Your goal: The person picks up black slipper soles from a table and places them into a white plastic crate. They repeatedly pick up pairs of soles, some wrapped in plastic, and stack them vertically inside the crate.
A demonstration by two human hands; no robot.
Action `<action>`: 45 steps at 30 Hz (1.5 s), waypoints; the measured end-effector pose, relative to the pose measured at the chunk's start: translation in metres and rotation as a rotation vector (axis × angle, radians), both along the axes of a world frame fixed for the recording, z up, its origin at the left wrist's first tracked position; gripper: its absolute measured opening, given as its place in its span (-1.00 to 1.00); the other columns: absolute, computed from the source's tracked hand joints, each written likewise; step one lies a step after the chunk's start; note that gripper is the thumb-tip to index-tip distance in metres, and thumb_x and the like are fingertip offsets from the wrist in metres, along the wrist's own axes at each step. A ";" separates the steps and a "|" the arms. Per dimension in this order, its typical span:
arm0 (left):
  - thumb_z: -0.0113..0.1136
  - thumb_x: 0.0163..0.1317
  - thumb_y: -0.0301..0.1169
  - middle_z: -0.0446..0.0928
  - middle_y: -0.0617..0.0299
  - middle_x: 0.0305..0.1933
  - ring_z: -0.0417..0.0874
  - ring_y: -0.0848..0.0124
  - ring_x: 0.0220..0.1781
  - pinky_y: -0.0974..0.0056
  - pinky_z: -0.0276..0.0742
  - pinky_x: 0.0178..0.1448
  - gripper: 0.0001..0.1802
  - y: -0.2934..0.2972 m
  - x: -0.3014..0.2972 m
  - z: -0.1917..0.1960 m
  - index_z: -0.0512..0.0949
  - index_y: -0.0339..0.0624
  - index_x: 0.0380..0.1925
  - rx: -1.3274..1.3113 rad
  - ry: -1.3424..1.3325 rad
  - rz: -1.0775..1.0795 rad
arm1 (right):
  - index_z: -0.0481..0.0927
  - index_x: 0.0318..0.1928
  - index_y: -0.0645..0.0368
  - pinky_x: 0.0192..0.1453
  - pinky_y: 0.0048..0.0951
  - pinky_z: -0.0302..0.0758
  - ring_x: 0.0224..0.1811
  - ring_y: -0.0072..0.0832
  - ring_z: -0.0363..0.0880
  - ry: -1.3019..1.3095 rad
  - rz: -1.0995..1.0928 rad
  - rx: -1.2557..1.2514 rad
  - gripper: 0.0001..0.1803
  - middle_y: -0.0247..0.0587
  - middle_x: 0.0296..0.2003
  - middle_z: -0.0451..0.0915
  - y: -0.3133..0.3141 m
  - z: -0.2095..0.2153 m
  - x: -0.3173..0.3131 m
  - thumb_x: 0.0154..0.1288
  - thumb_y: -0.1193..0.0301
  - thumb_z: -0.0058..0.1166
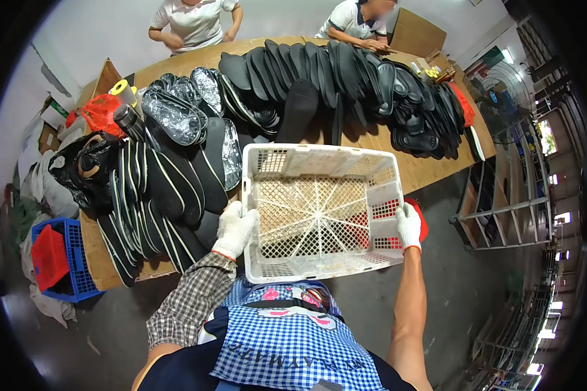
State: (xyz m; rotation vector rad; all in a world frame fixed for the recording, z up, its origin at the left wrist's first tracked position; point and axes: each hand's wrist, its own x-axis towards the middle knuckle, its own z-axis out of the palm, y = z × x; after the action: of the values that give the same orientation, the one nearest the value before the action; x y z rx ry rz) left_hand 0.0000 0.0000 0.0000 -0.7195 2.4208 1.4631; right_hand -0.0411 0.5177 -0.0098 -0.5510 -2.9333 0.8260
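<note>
A white plastic crate [319, 268] with latticed walls and a latticed bottom is in front of me, at the near edge of the table. My left hand [233, 228], in a white glove, grips its left rim. On the opposite rim my right hand [408, 226], gloved as well, is closed. Nothing lies inside the crate; the table and something red show through its mesh. Just left of my left hand are black shoe soles with pale edges [166, 182], piled in overlapping rows. Behind the crate stands a row of plain black soles [300, 107].
A brown table [437, 176] bears the piles. Two people [195, 26] are at its far side. Shiny wrapped soles [173, 114], a dark bottle [129, 122] and a red bag [102, 114] lie left. A blue crate [81, 260] stands at lower left, a shelf rack [502, 215] at right.
</note>
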 end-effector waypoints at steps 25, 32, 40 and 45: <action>0.35 0.42 -0.19 0.67 0.31 -0.32 0.57 0.50 -0.29 0.21 0.54 -0.14 -0.70 0.036 0.000 -0.026 0.70 -0.24 -0.18 0.141 0.160 0.221 | 0.68 0.20 0.45 0.36 -0.02 0.63 0.24 0.20 0.72 -0.223 0.570 -0.244 -0.27 0.41 0.11 0.73 -0.231 0.023 -0.274 0.32 0.01 0.37; 0.31 0.44 -0.30 0.69 0.35 -0.25 0.58 0.54 -0.29 0.27 0.54 -0.15 -0.75 0.053 -0.011 -0.002 0.71 -0.26 -0.06 0.243 0.127 0.227 | 0.80 0.00 0.39 0.20 -0.09 0.67 0.07 0.10 0.81 -0.333 0.403 -0.561 -0.41 0.30 -0.05 0.80 -0.252 -0.019 -0.319 0.24 0.06 0.46; 0.31 0.45 -0.31 0.69 0.32 -0.23 0.63 0.54 -0.24 0.26 0.59 -0.10 -0.75 0.047 0.004 -0.014 0.71 -0.27 -0.07 0.248 0.144 0.264 | 0.65 0.17 0.26 0.28 0.04 0.61 0.13 0.23 0.70 0.276 0.792 -0.452 -0.49 0.25 0.03 0.74 -0.253 0.043 -0.265 0.40 0.14 0.32; 0.32 0.45 -0.24 0.67 0.34 -0.25 0.60 0.53 -0.25 0.24 0.56 -0.12 -0.71 0.042 -0.001 -0.010 0.70 -0.26 -0.08 0.175 0.126 0.227 | 0.62 0.25 0.38 0.38 -0.15 0.56 0.22 0.01 0.71 0.608 0.639 -0.402 -0.41 0.18 0.12 0.72 -0.190 0.123 -0.321 0.41 0.18 0.37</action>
State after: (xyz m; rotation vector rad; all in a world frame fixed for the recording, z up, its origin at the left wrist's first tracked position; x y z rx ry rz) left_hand -0.0012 0.0419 -0.0104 -0.9115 2.3218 1.8321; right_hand -0.3618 0.3275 0.1134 0.5854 -2.3578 1.3496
